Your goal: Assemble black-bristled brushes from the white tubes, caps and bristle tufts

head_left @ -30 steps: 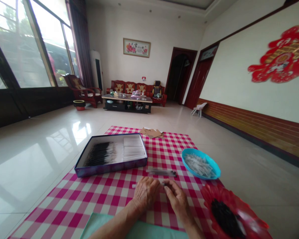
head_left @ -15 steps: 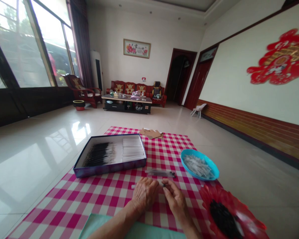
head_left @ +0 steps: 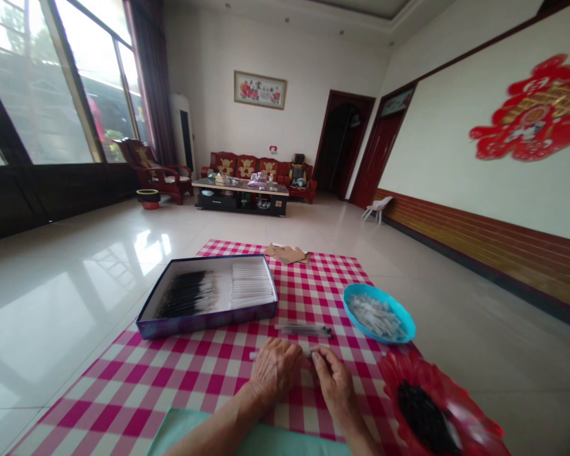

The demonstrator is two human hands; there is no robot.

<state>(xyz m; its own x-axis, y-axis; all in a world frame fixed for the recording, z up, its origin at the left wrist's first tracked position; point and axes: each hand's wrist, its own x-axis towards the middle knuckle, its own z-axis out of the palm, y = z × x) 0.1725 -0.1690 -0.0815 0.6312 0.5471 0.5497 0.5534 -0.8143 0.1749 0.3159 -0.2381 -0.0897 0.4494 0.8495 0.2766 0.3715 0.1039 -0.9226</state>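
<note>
My left hand (head_left: 276,367) is closed around a translucent white tube (head_left: 253,356), whose end sticks out to the left. Close beside it, my right hand (head_left: 331,375) pinches a small dark piece (head_left: 308,353) at the tube's other end. Just beyond my hands lie several clear pens with dark tips (head_left: 304,330) on the checked cloth. Behind them to the left, an open box (head_left: 204,322) holds black-ended sticks (head_left: 183,294) and a row of white tubes (head_left: 251,284).
A blue bowl (head_left: 411,326) of small clear pieces stands on the right. Nearer, a red flower-shaped dish (head_left: 475,408) holds black pieces. Torn cardboard (head_left: 287,254) lies at the cloth's far edge. A pale green cloth (head_left: 275,441) is under my forearms.
My right fingers have moved slightly left, closer to my left hand, and the dark piece is now mostly covered by them. The view has shifted a little.
</note>
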